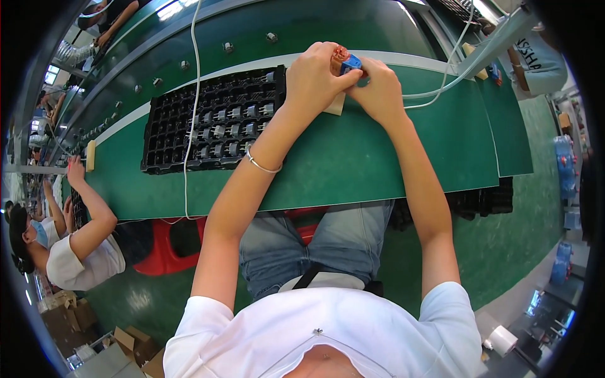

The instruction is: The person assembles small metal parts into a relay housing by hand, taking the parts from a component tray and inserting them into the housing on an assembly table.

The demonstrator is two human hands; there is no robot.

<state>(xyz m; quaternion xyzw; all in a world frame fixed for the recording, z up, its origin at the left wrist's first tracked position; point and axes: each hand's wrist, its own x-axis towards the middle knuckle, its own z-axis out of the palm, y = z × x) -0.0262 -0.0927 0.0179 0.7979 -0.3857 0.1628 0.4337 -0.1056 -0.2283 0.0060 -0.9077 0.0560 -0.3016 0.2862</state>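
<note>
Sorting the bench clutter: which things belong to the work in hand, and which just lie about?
In use: small blue and copper part, held by left hand and right hand; black compartment tray of parts.
Lying about: white cable; beige block.

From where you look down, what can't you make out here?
Head view:
- Small blue and copper part: mostly hidden by the left hand and right hand.
- Pieces in the black tray: too small to identify.
- Beige pad: largely covered by both hands.
</note>
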